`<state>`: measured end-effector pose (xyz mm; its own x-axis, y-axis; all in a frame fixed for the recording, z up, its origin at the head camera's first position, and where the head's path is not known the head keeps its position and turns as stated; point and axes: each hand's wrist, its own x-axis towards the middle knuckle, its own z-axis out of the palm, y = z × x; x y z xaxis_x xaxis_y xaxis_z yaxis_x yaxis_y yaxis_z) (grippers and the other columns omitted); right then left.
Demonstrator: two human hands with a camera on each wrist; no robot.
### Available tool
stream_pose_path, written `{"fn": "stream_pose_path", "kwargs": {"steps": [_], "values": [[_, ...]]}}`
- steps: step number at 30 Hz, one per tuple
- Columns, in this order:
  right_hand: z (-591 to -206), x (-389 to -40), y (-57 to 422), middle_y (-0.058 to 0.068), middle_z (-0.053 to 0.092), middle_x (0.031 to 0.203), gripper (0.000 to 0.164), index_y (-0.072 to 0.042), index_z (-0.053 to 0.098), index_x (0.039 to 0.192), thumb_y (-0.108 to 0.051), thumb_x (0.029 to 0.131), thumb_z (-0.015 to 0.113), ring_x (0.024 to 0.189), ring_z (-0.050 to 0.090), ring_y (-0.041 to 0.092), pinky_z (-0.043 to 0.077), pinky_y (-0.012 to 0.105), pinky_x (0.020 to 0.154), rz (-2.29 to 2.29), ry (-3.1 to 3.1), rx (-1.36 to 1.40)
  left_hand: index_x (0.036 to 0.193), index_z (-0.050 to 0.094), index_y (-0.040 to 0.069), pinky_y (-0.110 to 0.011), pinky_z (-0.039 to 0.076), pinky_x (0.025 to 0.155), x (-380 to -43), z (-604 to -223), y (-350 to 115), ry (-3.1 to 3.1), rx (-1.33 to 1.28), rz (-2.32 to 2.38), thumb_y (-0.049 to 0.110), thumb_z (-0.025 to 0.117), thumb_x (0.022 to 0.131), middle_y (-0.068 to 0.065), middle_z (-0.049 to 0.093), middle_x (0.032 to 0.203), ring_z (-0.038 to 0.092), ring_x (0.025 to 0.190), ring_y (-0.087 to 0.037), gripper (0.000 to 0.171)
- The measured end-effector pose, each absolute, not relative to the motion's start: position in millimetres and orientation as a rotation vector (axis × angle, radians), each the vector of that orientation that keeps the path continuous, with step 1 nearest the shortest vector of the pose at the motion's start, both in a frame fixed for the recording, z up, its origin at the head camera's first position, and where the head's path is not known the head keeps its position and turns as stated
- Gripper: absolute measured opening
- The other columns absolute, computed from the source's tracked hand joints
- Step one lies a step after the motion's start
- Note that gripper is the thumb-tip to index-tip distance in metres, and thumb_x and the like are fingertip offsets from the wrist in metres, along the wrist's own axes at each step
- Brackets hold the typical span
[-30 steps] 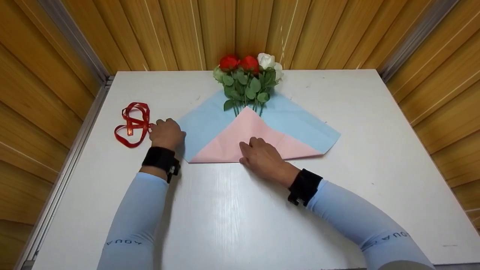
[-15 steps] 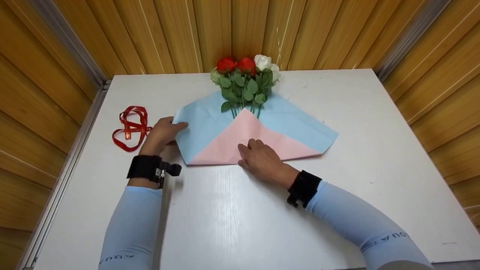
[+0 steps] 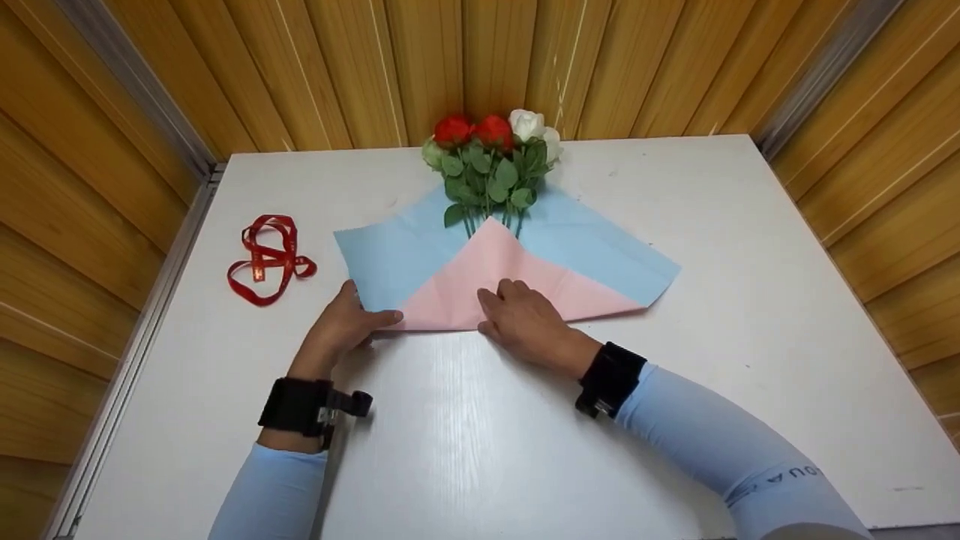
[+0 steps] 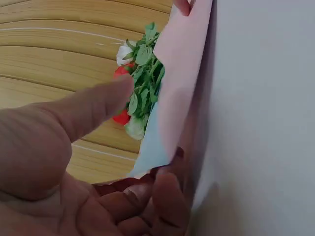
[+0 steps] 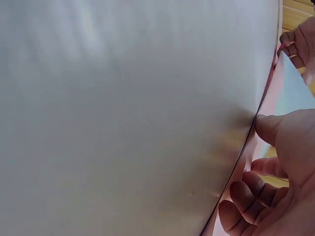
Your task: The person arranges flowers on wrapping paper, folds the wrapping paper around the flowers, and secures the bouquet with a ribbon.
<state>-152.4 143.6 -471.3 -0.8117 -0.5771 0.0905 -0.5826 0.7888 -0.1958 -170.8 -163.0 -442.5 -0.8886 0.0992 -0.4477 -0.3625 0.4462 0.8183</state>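
Observation:
In the head view, a sheet of wrapping paper point(image 3: 397, 255), blue with a pink folded-up front flap point(image 3: 450, 296), lies on the table. My left hand point(image 3: 349, 322) is at its front left corner, thumb extended over the paper. Seen from the left wrist, the fingers point(image 4: 170, 199) bend under that corner and the thumb stands apart from them. My right hand point(image 3: 529, 322) presses the pink flap near the middle of its front fold, with the thumb point(image 5: 268, 125) at the fold's edge. Red, white and pale green roses point(image 3: 491, 157) lie on the paper, their lower stems hidden under the flap.
A looped red ribbon point(image 3: 274, 259) lies left of the paper. The white table point(image 3: 465, 450) meets wood-panelled walls point(image 3: 420, 67) at the back, with more panelling at both sides. The rose heads reach the table's back edge.
My left hand has moved from beside the ribbon along the paper's left edge to the front left corner. The paper's left side now lifts and spreads outward. My right hand has stayed put.

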Motion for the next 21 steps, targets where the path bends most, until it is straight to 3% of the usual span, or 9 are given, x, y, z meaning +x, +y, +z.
{"fn": "stream_pose_path", "kwargs": {"steps": [2,5,8,11,13,16,21], "values": [[-471,-151,144,0.017,0.055,0.094,0.029,0.001,0.059,0.119,-0.026,0.106,0.063,0.08,0.05,0.032,0.045,0.04,0.065,0.332,-2.93,0.958,0.167,0.02,0.012,-0.047,0.054,0.092,-167,-444,-160,2.241,-0.231,1.55,0.022,0.08,0.091,-0.02,0.043,0.16,0.055,0.122,-0.037,0.097],[-470,-145,144,0.017,0.057,0.099,0.032,0.0,0.057,0.12,-0.028,0.105,0.065,0.085,0.052,0.034,0.048,0.042,0.069,0.291,-2.907,0.932,0.161,0.034,0.011,-0.041,0.051,0.089,-159,-446,-153,2.149,-0.257,1.797,0.015,0.073,0.096,-0.016,0.053,0.149,0.058,0.108,-0.028,0.076],[-468,-135,144,0.022,0.06,0.123,0.05,0.002,0.054,0.136,-0.036,0.105,0.064,0.11,0.057,0.041,0.053,0.049,0.09,0.242,-2.935,0.89,0.156,0.042,0.011,-0.042,0.054,0.095,-150,-446,-140,2.025,-0.264,2.011,0.016,0.068,0.101,-0.015,0.056,0.142,0.06,0.111,-0.024,0.061],[-466,-125,143,0.025,0.043,0.159,0.074,0.003,0.038,0.158,-0.049,0.108,0.054,0.149,0.039,0.045,0.036,0.057,0.119,0.204,-3.041,0.855,0.154,0.044,0.012,-0.047,0.056,0.098,-142,-447,-123,2.061,-0.211,2.044,0.02,0.069,0.102,-0.017,0.057,0.134,0.061,0.117,-0.027,0.058],[-465,-121,141,0.022,0.025,0.172,0.084,0.001,0.024,0.166,-0.057,0.109,0.044,0.161,0.019,0.041,0.019,0.057,0.129,0.169,-3.129,0.84,0.155,0.042,0.012,-0.047,0.059,0.095,-138,-445,-111,2.151,-0.16,2.002,0.021,0.071,0.101,-0.017,0.059,0.127,0.062,0.115,-0.03,0.062],[-466,-118,138,0.018,0.011,0.177,0.091,-0.001,0.015,0.168,-0.067,0.108,0.035,0.165,0.004,0.037,0.008,0.057,0.131,0.136,-3.221,0.812,0.157,0.04,0.011,-0.041,0.062,0.086,-137,-443,-96,2.308,-0.098,1.921,0.017,0.069,0.1,-0.015,0.063,0.11,0.066,0.103,-0.03,0.065],[-471,-118,135,0.016,0.009,0.177,0.102,-0.001,0.013,0.168,-0.076,0.103,0.034,0.165,0.002,0.035,0.006,0.058,0.131,0.105,-3.29,0.801,0.156,0.036,0.007,-0.033,0.057,0.075,-140,-439,-79,2.458,-0.046,1.827,0.018,0.066,0.098,-0.009,0.062,0.095,0.066,0.084,-0.023,0.067]]}}
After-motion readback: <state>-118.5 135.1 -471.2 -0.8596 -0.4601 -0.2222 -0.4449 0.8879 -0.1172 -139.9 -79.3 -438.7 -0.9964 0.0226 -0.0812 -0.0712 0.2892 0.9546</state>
